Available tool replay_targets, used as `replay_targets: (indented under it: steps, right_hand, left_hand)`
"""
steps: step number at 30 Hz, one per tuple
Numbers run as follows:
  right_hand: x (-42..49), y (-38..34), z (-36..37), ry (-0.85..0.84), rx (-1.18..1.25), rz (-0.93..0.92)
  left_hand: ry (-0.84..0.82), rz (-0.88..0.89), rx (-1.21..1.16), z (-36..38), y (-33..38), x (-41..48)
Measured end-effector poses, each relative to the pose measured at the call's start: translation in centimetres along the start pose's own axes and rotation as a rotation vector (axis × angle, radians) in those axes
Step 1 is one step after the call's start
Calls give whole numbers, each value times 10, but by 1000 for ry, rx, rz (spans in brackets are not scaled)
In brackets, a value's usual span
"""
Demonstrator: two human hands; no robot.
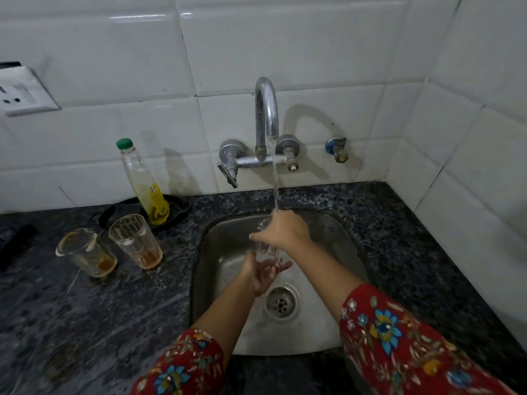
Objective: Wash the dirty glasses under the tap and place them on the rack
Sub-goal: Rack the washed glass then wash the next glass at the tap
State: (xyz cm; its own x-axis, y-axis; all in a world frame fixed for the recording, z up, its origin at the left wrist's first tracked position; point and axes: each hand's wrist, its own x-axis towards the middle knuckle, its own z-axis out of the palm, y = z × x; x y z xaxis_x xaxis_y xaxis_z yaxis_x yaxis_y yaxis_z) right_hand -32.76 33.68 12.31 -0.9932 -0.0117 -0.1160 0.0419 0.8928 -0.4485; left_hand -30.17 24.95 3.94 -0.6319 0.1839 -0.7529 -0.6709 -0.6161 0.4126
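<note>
A clear glass (266,249) is held upright over the steel sink (336,240) under the stream from the chrome tap (266,109). My right hand (283,230) grips its upper part from above, and water falls onto this hand. My left hand (263,270) lies palm up beneath the glass's base, fingers loosely spread. Two dirty glasses with brown residue stand on the counter to the left of the sink: one (135,240) closer to the sink, one (85,252) further left. No rack is in view.
A bottle of yellow dish liquid with a green cap (144,183) stands on a black tray (176,208) behind the dirty glasses. Dark speckled granite counter (85,323) surrounds the sink. The drain (281,302) lies below my hands. A wall socket (20,92) is at far left.
</note>
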Motion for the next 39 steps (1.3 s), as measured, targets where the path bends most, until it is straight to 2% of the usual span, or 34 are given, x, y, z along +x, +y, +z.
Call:
replay_targets:
  steps: [2,4,7,11,13,15,16,17,20,22,24,25,28,32,34,36,39]
  right_hand:
    - [-5,4,-1,39,83,17]
    - [-18,19,2,4,232,45]
    - [-41,50,18,-177,420,86]
    - [-57,68,39,-179,460,118]
    - [-60,72,39,-375,811,171]
    - [-63,74,36,-623,1253,250]
    - [-63,74,36,-659,1335,251]
    - [-62,72,38,-637,1341,230]
    - [-57,62,46,-375,1064,179]
    - [-57,62,47,-426,1163,161]
    - [-59,69,45,-616,1305,152]
    - [-59,70,44,-638,1289,137]
    - [-54,66,49,-414,1117,175]
    - [-54,61,51,-462,1250,253]
    - [-49,63,47,-373,1258,243]
    - [-39,59,41,-269,1181,221]
    - [-33,46,41,-293,1134,174]
  left_hand:
    - [-2,109,-91,5,6,-3]
    - [-16,165,-51,5,15,-4]
    - [-96,199,171,10,18,-14]
    - [40,333,549,19,6,-21]
    - [-76,343,600,17,8,-22]
    - [-253,283,491,14,15,-26]
    - [-292,270,442,15,16,-29]
    - [-282,302,440,15,18,-30]
    - [-132,494,659,24,16,-33]
    - [-194,448,665,22,19,-30]
    - [-316,357,622,17,23,-28]
    - [-334,363,637,14,24,-27]
    - [-201,547,779,20,18,-33]
    - [-143,476,775,24,26,-42]
    - [12,526,670,22,39,-41]
    - [171,689,595,23,56,-39]
    - [204,910,625,34,81,-40]
